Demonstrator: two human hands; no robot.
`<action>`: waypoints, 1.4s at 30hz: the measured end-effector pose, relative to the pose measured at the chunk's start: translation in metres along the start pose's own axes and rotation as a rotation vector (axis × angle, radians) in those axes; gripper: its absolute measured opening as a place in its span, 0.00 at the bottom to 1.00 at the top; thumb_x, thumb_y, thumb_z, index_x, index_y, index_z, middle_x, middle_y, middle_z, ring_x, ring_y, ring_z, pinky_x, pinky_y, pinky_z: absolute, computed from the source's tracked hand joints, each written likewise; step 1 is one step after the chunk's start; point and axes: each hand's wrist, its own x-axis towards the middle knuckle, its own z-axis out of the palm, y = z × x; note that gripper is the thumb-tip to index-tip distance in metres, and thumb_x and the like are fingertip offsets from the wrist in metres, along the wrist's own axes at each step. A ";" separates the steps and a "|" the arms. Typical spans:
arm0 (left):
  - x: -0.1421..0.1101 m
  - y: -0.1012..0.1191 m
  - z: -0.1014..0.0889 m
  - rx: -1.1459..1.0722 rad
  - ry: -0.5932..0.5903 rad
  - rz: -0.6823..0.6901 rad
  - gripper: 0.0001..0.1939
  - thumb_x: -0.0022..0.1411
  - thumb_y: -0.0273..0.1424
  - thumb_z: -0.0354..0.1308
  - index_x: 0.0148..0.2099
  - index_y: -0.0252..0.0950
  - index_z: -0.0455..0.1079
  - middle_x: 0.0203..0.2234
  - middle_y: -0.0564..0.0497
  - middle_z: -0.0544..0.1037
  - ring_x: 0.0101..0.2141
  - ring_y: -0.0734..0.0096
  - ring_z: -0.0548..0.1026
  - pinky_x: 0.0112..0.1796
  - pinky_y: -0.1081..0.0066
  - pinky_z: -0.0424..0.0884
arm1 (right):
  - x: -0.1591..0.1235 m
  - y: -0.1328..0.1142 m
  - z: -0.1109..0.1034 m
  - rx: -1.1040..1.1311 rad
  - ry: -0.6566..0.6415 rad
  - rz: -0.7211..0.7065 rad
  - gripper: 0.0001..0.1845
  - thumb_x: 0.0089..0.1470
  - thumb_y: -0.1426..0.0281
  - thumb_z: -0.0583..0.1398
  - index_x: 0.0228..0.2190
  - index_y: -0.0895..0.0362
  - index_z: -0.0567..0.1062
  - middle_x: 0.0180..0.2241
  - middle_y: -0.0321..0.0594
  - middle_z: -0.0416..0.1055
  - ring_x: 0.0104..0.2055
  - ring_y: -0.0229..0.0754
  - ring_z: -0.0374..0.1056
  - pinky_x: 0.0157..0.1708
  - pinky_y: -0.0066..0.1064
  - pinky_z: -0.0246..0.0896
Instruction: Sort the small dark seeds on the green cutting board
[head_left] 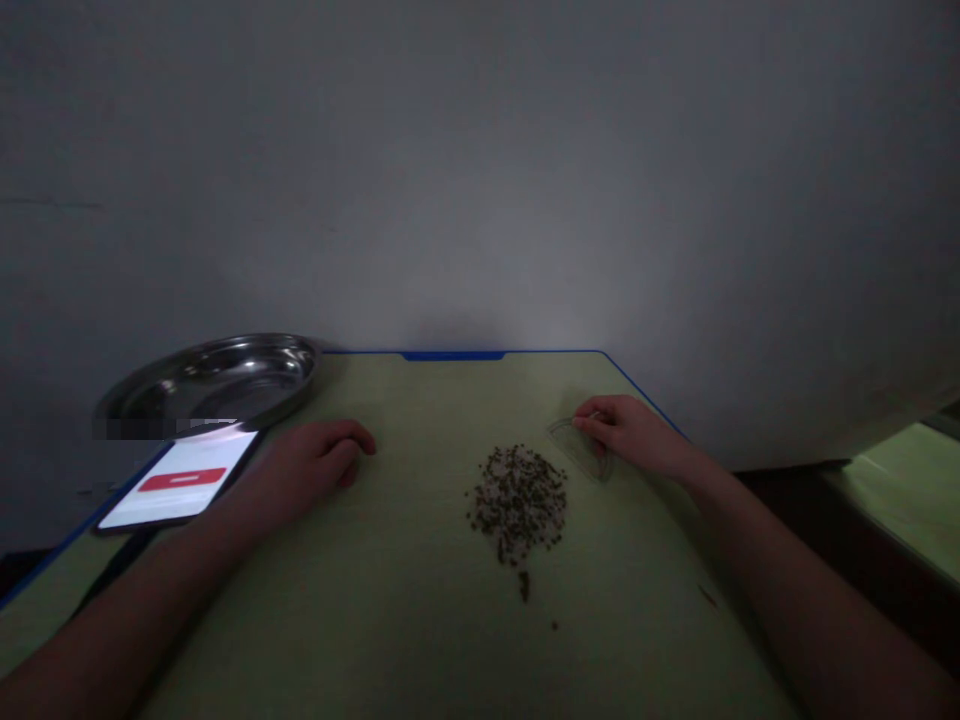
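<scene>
Right hand (631, 430), fingers clamped on a clear curved piece (583, 456), just beside a dark-and-pale grain heap (519, 500) on the greenish bench (405, 600), left hand (321, 458) curled near a lit phone (184, 478), whether its fingers meet I cannot tell

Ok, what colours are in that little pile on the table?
The pile mixes dark brown and whitish bits; the head view shows it.

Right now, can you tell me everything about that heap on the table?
The heap is a low mound of tiny, dry-looking bits, dark brown mixed with pale; what they are is unclear. It lies on the greenish table, with stray dark bits around it. The clear piece in the right hand is beside it.
</scene>
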 end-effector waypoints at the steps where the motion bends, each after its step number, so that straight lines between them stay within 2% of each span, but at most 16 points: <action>1: 0.000 0.000 0.001 -0.003 0.007 0.003 0.18 0.60 0.35 0.41 0.40 0.36 0.71 0.21 0.54 0.73 0.27 0.65 0.71 0.31 0.68 0.62 | 0.000 0.000 -0.001 0.001 -0.001 -0.007 0.12 0.53 0.63 0.56 0.28 0.59 0.74 0.16 0.34 0.66 0.20 0.38 0.60 0.22 0.30 0.52; 5: -0.002 0.001 0.002 -0.007 0.023 0.002 0.18 0.59 0.34 0.42 0.40 0.36 0.71 0.21 0.55 0.73 0.27 0.65 0.71 0.31 0.68 0.61 | -0.005 -0.010 -0.003 0.028 -0.024 -0.047 0.14 0.54 0.60 0.55 0.29 0.58 0.73 0.18 0.34 0.67 0.21 0.38 0.60 0.23 0.30 0.53; 7: -0.002 0.002 0.002 -0.006 0.032 0.012 0.17 0.59 0.34 0.42 0.40 0.36 0.71 0.21 0.55 0.73 0.27 0.66 0.71 0.31 0.69 0.61 | -0.012 -0.021 -0.002 0.061 -0.075 -0.090 0.14 0.54 0.60 0.55 0.28 0.57 0.73 0.19 0.35 0.68 0.22 0.37 0.61 0.23 0.29 0.54; 10: 0.000 0.001 0.003 -0.004 0.044 0.022 0.17 0.58 0.35 0.42 0.39 0.37 0.72 0.20 0.55 0.74 0.26 0.66 0.71 0.29 0.69 0.62 | -0.027 -0.042 0.001 0.111 -0.222 -0.166 0.13 0.54 0.61 0.58 0.27 0.58 0.74 0.21 0.34 0.68 0.24 0.36 0.62 0.24 0.28 0.55; 15: 0.004 -0.006 0.007 0.001 0.066 0.023 0.17 0.57 0.35 0.43 0.38 0.37 0.73 0.21 0.53 0.75 0.24 0.67 0.71 0.28 0.69 0.62 | -0.045 -0.064 0.007 0.086 -0.458 -0.177 0.13 0.54 0.62 0.60 0.26 0.58 0.75 0.20 0.31 0.65 0.23 0.33 0.59 0.21 0.25 0.51; 18: 0.002 -0.006 0.007 0.009 0.067 0.028 0.17 0.57 0.35 0.43 0.39 0.37 0.73 0.21 0.54 0.76 0.25 0.67 0.71 0.28 0.69 0.61 | -0.046 -0.064 0.008 0.022 -0.509 -0.191 0.12 0.54 0.63 0.60 0.27 0.58 0.77 0.21 0.32 0.66 0.24 0.33 0.59 0.22 0.25 0.51; 24: -0.001 0.001 0.004 0.009 0.050 0.004 0.17 0.58 0.35 0.44 0.39 0.36 0.73 0.20 0.55 0.74 0.25 0.68 0.70 0.29 0.70 0.61 | -0.042 -0.057 0.008 -0.045 -0.509 -0.180 0.12 0.54 0.63 0.60 0.27 0.57 0.77 0.21 0.31 0.67 0.24 0.33 0.59 0.22 0.25 0.51; 28: 0.001 0.000 0.006 0.003 0.054 0.009 0.17 0.57 0.35 0.44 0.39 0.37 0.73 0.21 0.55 0.75 0.24 0.68 0.70 0.29 0.69 0.61 | -0.046 -0.060 0.015 -0.072 -0.524 -0.210 0.10 0.54 0.64 0.60 0.28 0.57 0.77 0.22 0.31 0.68 0.23 0.33 0.60 0.22 0.25 0.51; 32: 0.002 -0.001 0.008 0.013 0.084 0.004 0.17 0.56 0.35 0.43 0.37 0.38 0.73 0.21 0.54 0.75 0.23 0.68 0.70 0.27 0.70 0.61 | -0.050 -0.064 0.021 -0.057 -0.598 -0.254 0.09 0.54 0.64 0.60 0.28 0.56 0.77 0.23 0.31 0.68 0.24 0.33 0.61 0.22 0.24 0.51; 38: 0.001 0.000 0.009 0.026 0.100 0.017 0.17 0.55 0.35 0.43 0.36 0.39 0.73 0.20 0.54 0.75 0.22 0.69 0.70 0.26 0.70 0.61 | -0.050 -0.063 0.008 0.011 -0.607 -0.164 0.12 0.55 0.62 0.60 0.27 0.57 0.76 0.21 0.31 0.66 0.24 0.34 0.59 0.22 0.25 0.52; 42: 0.002 -0.001 0.009 0.012 0.091 0.021 0.17 0.55 0.35 0.44 0.37 0.38 0.74 0.20 0.54 0.75 0.21 0.69 0.69 0.25 0.70 0.61 | -0.052 -0.062 0.000 -0.029 -0.720 -0.166 0.09 0.54 0.63 0.61 0.27 0.56 0.76 0.22 0.32 0.67 0.25 0.35 0.60 0.22 0.25 0.52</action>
